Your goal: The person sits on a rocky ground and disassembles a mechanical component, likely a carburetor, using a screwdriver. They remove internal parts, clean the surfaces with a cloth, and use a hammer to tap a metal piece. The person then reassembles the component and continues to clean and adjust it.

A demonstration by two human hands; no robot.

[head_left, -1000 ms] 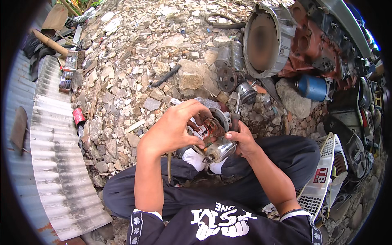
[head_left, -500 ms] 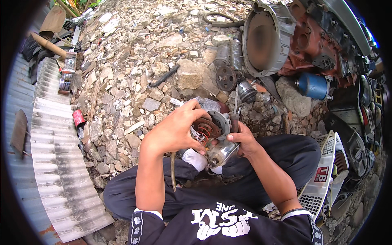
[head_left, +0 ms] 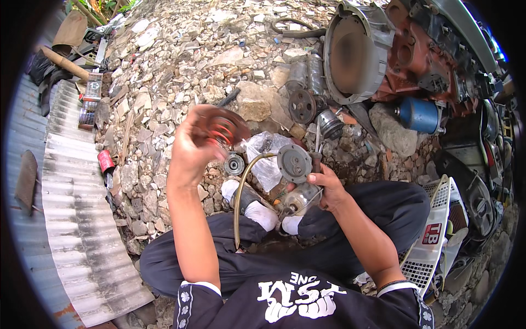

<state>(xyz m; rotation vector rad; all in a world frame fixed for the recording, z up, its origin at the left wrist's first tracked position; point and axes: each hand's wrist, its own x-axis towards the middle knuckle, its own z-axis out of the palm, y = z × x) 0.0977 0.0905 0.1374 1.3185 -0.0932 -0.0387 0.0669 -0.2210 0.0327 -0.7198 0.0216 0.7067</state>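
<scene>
My left hand (head_left: 192, 142) is raised over the stones, its fingers closed round the edge of a rusty brown diaphragm disc (head_left: 233, 122) with a red coil spring (head_left: 219, 134); both are blurred by motion. Between my legs, my right hand (head_left: 330, 186) grips a pump with a round grey flanged housing (head_left: 295, 163) and a clear glass bowl (head_left: 303, 197) beneath it. A yellowish hose (head_left: 238, 203) curves from the housing down to my trousers. Beside my right thumb stands a dark handle-like piece (head_left: 316, 159); I cannot tell whether it is gripped too.
A clear plastic bag (head_left: 266, 164) and a small ring-shaped metal part (head_left: 234, 163) lie beyond my feet. Right are a pulley (head_left: 302, 106), a blue cylinder (head_left: 419, 115), a large bell housing (head_left: 383, 82) and a white grille (head_left: 430, 236). Corrugated sheeting (head_left: 82, 219) runs along the left.
My left hand has lifted the disc and spring off the pump, up and to the left. The housing's grey face, the plastic bag and the ring-shaped part now show. My right hand has barely moved.
</scene>
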